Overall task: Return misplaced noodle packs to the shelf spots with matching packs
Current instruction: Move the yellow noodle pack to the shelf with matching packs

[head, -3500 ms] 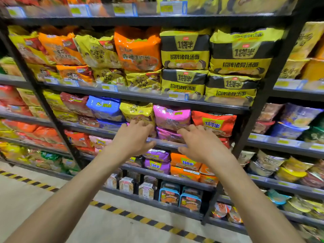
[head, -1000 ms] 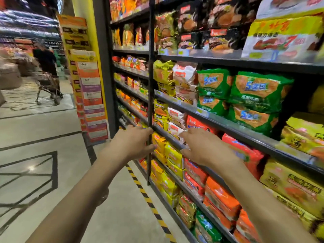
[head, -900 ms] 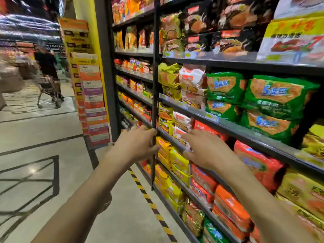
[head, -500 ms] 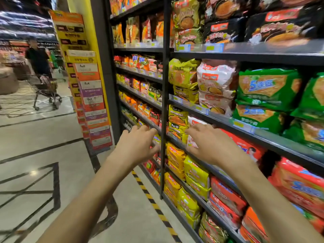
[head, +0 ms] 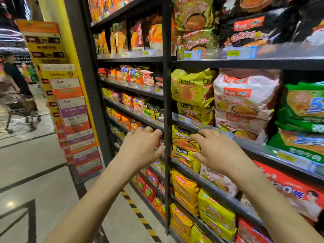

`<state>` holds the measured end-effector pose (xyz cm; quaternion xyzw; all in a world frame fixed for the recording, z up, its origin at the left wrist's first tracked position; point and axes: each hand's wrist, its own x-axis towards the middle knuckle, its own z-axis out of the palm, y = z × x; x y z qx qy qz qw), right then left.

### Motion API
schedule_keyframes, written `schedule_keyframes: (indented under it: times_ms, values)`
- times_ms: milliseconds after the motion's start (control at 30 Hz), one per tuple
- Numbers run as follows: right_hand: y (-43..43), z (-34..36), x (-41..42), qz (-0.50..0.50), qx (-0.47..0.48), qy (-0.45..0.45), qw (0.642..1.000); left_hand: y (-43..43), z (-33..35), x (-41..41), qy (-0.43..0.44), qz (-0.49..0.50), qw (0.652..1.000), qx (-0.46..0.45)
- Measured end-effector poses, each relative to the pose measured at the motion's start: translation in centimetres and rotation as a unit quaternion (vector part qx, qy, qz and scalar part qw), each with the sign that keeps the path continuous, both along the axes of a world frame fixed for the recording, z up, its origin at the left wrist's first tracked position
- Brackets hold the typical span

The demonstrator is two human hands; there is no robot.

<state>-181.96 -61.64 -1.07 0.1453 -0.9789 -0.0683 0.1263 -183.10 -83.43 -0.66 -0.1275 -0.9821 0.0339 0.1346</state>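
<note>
Noodle packs fill a black shelf unit that runs along my right. My left hand (head: 142, 148) is stretched out in front of the black shelf post (head: 166, 102), fingers apart and holding nothing. My right hand (head: 217, 153) is also empty with its fingers spread, hovering just before a stack of yellow-and-black noodle packs (head: 184, 144). Above that stack lie yellow packs (head: 191, 90), white-and-pink packs (head: 243, 100) and green packs (head: 305, 109). Yellow packs (head: 215, 211) and red packs (head: 287, 186) sit on the lower shelves.
A tall stack of orange, white and purple cartons (head: 73, 109) leans on a yellow pillar (head: 70, 32) at the shelf's end. A person with a shopping cart (head: 17, 106) stands far left. Black-and-yellow tape (head: 140, 218) marks the floor along the shelf.
The view has swung left from facing one shelf head-on to moving along the aisle toward its end. Both empty hands stay stretched out in front; the yellow-and-black stack has come within reach.
</note>
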Motion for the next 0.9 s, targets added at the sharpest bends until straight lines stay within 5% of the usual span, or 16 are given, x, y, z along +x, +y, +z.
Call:
schedule_keyframes:
  times_ms: [433, 900]
  values:
    - [-0.6, 0.6, -9.8, -0.188, 0.031, -0.024, 0.981, 0.8, 1.1, -18.1, -0.018, -0.104, 0.994, 0.016]
    - [-5.7, 3.0, -21.5, -0.373, 0.052, 0.033, 0.926, 0.3, 1.3, -34.3, 0.075, -0.199, 0.977, 0.01]
